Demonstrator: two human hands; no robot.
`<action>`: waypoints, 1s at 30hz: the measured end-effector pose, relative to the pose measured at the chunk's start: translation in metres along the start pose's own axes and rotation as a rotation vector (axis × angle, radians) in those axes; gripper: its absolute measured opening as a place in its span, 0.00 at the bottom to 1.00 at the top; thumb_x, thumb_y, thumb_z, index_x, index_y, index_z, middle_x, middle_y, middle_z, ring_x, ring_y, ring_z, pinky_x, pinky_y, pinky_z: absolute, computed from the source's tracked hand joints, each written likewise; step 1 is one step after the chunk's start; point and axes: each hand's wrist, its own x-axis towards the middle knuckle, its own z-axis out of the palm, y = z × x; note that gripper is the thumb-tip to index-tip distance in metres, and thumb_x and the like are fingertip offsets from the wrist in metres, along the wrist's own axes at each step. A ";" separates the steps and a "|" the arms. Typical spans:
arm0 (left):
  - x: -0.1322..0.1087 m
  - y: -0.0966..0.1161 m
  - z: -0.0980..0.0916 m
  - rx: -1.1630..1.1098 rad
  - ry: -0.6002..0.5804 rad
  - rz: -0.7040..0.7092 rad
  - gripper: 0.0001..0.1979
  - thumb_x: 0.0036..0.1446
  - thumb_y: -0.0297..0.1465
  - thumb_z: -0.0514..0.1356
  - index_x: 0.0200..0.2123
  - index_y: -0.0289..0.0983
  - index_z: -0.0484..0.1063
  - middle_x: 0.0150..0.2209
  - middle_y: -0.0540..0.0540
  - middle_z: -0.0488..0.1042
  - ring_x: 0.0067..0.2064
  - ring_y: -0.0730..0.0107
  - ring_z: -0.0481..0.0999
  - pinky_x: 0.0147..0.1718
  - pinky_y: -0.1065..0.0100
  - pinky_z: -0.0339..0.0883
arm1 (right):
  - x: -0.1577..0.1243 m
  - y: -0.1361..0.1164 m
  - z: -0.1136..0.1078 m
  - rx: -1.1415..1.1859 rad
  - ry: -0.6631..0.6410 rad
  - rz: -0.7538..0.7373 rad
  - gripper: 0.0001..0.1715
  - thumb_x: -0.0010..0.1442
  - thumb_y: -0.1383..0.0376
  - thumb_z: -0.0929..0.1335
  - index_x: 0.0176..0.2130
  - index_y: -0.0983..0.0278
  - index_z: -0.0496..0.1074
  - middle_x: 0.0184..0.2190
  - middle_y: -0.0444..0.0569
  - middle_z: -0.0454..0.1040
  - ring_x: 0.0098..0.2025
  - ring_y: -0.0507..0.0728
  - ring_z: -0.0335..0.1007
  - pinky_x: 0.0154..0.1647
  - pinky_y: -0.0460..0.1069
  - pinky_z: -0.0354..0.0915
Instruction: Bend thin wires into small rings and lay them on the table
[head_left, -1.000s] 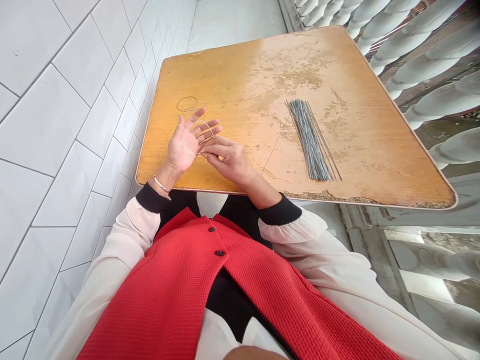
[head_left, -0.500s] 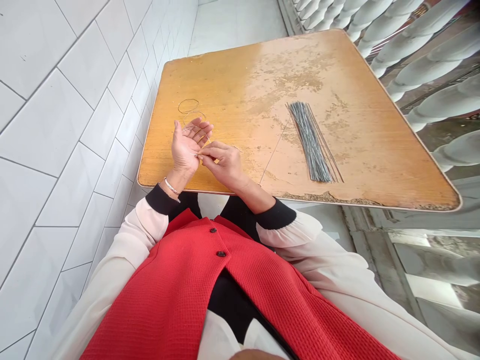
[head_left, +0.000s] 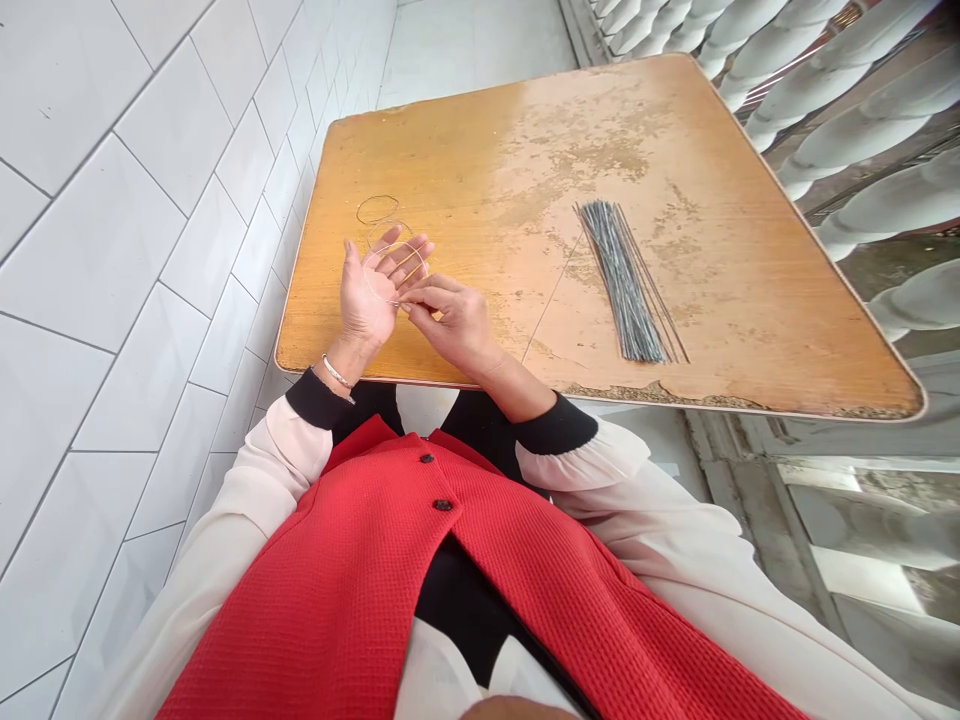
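My left hand (head_left: 375, 290) is palm up over the near left of the table, its fingers spread. Across its palm lies a thin wire ring (head_left: 423, 256). My right hand (head_left: 448, 318) pinches that ring at its near right side between thumb and forefinger. Just beyond my left fingertips, a second wire ring (head_left: 390, 224) rests on the wood, partly hidden by the fingers. Farther back is another wire ring (head_left: 377, 209), lying flat. To the right of my hands lies a bundle of straight grey wires (head_left: 624, 285), with a few loose ones along its right side.
The wooden table (head_left: 465, 160) has a worn, peeling surface and a chipped near edge. A white tiled wall (head_left: 172, 250) runs close along the left. White balusters (head_left: 855, 150) stand along the right side.
My right hand has shifted slightly right with the wire ring in its pinch. The ring now shows as a rounder loop over my left palm. My left hand stays open.
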 end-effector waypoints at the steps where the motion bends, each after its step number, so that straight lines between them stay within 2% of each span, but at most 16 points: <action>1: -0.001 0.001 -0.001 0.012 -0.005 -0.005 0.40 0.69 0.57 0.32 0.52 0.35 0.71 0.51 0.43 0.78 0.64 0.54 0.74 0.54 0.61 0.75 | 0.001 0.000 -0.001 0.000 -0.009 -0.008 0.12 0.63 0.67 0.65 0.35 0.59 0.79 0.38 0.50 0.80 0.36 0.56 0.75 0.39 0.52 0.72; 6: -0.003 0.005 -0.001 0.036 -0.026 -0.035 0.39 0.68 0.59 0.36 0.52 0.37 0.72 0.47 0.44 0.80 0.60 0.55 0.78 0.52 0.61 0.76 | 0.005 0.004 -0.003 0.002 -0.033 -0.077 0.12 0.64 0.68 0.64 0.34 0.60 0.78 0.37 0.51 0.79 0.39 0.57 0.76 0.41 0.53 0.72; 9: -0.003 0.004 0.000 0.002 -0.044 -0.015 0.36 0.69 0.58 0.35 0.54 0.39 0.70 0.48 0.45 0.79 0.61 0.58 0.78 0.52 0.62 0.75 | 0.007 0.004 -0.004 -0.002 -0.060 -0.048 0.10 0.62 0.69 0.65 0.34 0.60 0.77 0.36 0.50 0.78 0.36 0.56 0.74 0.40 0.53 0.71; 12: -0.002 0.000 0.002 -0.005 -0.002 0.028 0.34 0.70 0.57 0.37 0.50 0.38 0.70 0.47 0.45 0.79 0.59 0.58 0.78 0.52 0.61 0.76 | 0.007 0.003 -0.005 0.006 -0.068 -0.035 0.10 0.62 0.69 0.66 0.34 0.60 0.77 0.36 0.50 0.78 0.37 0.56 0.74 0.40 0.53 0.72; 17: 0.005 -0.006 0.002 -0.001 0.073 0.075 0.33 0.69 0.58 0.39 0.44 0.37 0.69 0.45 0.43 0.78 0.60 0.56 0.78 0.51 0.60 0.76 | 0.006 0.003 -0.003 0.029 -0.041 -0.069 0.11 0.64 0.69 0.64 0.34 0.59 0.76 0.40 0.51 0.80 0.42 0.58 0.77 0.47 0.56 0.74; 26: 0.007 -0.008 0.000 -0.007 0.137 0.056 0.34 0.69 0.58 0.38 0.42 0.36 0.69 0.44 0.43 0.79 0.58 0.59 0.79 0.50 0.64 0.75 | 0.005 0.007 0.000 -0.031 -0.052 -0.083 0.12 0.65 0.69 0.64 0.36 0.60 0.76 0.37 0.51 0.78 0.40 0.58 0.76 0.44 0.55 0.73; 30: 0.004 0.002 -0.003 -0.059 0.093 0.004 0.33 0.71 0.55 0.37 0.45 0.36 0.70 0.44 0.44 0.80 0.56 0.62 0.81 0.50 0.64 0.75 | 0.005 0.009 -0.002 -0.026 -0.035 -0.119 0.12 0.66 0.68 0.63 0.36 0.60 0.76 0.38 0.51 0.78 0.40 0.57 0.76 0.43 0.54 0.73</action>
